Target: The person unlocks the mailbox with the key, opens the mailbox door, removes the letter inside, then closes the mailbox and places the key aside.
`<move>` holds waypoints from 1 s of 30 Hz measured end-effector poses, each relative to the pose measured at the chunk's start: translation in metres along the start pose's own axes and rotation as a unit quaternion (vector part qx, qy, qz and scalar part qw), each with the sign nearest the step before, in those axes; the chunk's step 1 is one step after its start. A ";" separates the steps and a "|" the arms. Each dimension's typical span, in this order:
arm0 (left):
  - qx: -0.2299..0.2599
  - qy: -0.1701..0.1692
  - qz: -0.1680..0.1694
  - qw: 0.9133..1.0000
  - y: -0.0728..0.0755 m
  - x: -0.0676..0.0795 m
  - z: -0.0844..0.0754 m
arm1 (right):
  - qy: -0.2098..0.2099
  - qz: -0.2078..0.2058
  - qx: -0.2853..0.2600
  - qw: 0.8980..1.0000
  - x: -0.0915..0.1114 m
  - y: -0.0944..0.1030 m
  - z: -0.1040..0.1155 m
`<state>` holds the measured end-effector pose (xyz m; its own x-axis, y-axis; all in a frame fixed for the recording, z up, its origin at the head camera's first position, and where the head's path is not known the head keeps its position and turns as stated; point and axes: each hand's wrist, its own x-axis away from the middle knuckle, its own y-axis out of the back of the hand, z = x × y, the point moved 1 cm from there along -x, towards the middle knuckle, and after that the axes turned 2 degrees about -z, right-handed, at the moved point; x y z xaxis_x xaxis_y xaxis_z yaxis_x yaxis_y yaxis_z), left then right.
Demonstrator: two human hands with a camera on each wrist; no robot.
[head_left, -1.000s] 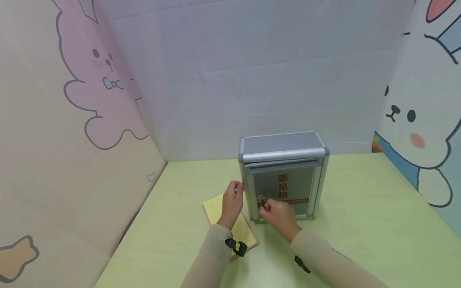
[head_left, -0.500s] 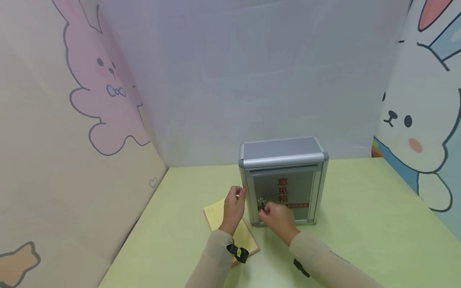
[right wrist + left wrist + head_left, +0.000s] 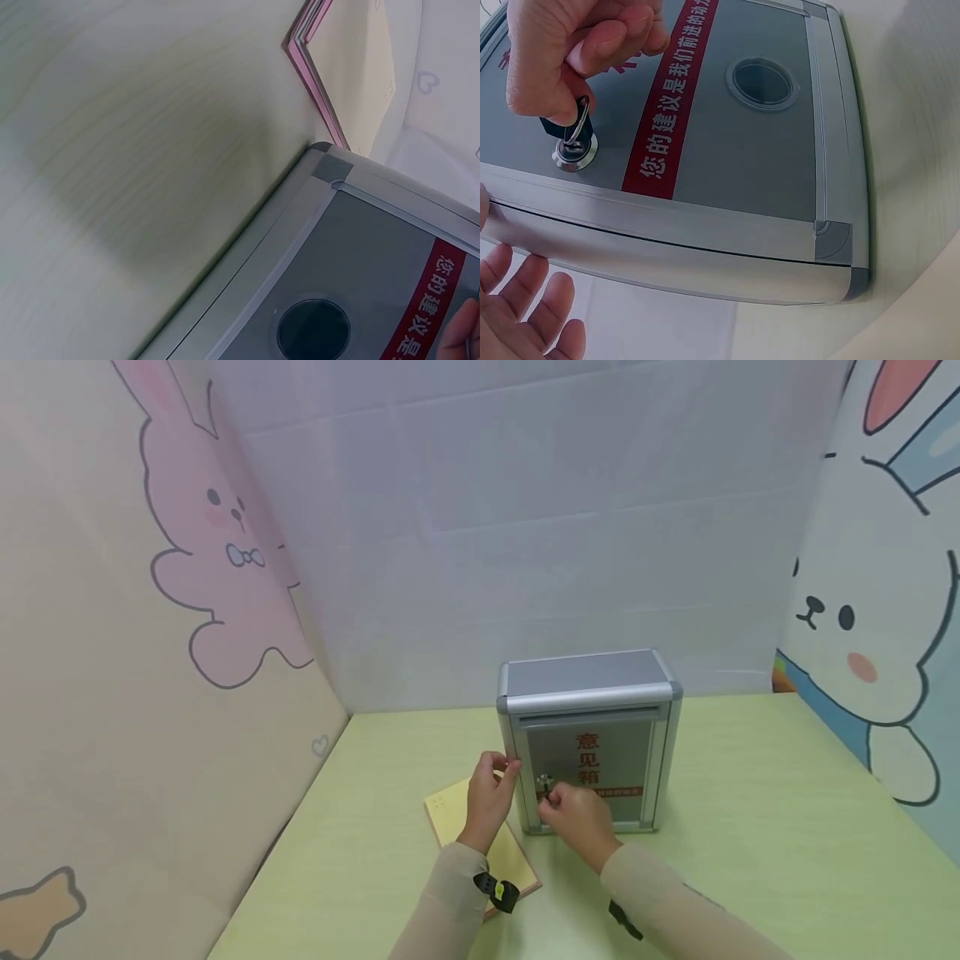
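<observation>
A grey metal suggestion box [image 3: 588, 672] with red characters stands upright on the table in the head view. My right hand [image 3: 579, 818] pinches a black-headed key [image 3: 553, 127] in the round lock [image 3: 576, 160] at the left edge of the box's front door. The door lies flush with the frame. On the box's left side, my left hand [image 3: 489, 802] touches the edge with relaxed, spread fingers [image 3: 532, 281]. In the right wrist view, only some fingertips [image 3: 459, 334] of the right hand show, at the lower right.
A stack of yellow pads [image 3: 453, 806] with pinkish edges lies under the left forearm, beside the box. The pale green table [image 3: 750, 827] runs up to a white curtain [image 3: 540, 527] behind and cartoon-printed walls at both sides.
The left hand's thumb and fingers have spread a little, and the thumb has come onto the box's edge. The right hand stays at the key. The head view has tilted up slightly.
</observation>
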<state>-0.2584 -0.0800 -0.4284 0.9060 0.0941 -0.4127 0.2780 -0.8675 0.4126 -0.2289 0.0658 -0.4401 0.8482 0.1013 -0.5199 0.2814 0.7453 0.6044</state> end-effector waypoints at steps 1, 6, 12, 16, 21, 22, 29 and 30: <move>-0.002 0.000 -0.001 1.000 0.000 0.000 0.000 | -0.005 0.002 -0.001 1.000 0.000 0.000 0.001; -0.009 0.006 -0.007 1.000 0.000 0.001 0.000 | -0.023 0.009 -0.005 1.000 0.001 0.000 0.003; -0.009 0.009 0.002 1.000 0.000 0.000 0.001 | -0.072 0.034 -0.035 0.996 0.001 0.002 0.003; -0.017 -0.001 0.015 1.000 0.000 -0.003 0.002 | -0.084 0.043 -0.030 0.995 0.000 0.004 0.003; -0.026 0.000 0.022 0.999 0.001 -0.004 0.003 | -0.132 0.066 -0.057 0.987 0.000 0.004 0.001; -0.027 0.001 0.022 0.999 0.001 -0.004 0.003 | -0.152 0.070 -0.078 0.983 0.000 0.003 0.000; -0.031 0.000 0.028 0.999 0.000 -0.005 0.005 | -0.286 0.099 -0.335 0.892 -0.002 0.001 -0.012; -0.031 -0.003 0.028 0.999 -0.001 -0.005 0.004 | -0.294 0.111 -0.355 0.880 -0.002 0.002 -0.013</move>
<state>-0.2643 -0.0820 -0.4303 0.9191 0.0426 -0.3916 0.2458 -0.8389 0.4856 -0.2364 0.0754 -0.4458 0.9915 0.0928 0.0914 -0.0944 0.9955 0.0128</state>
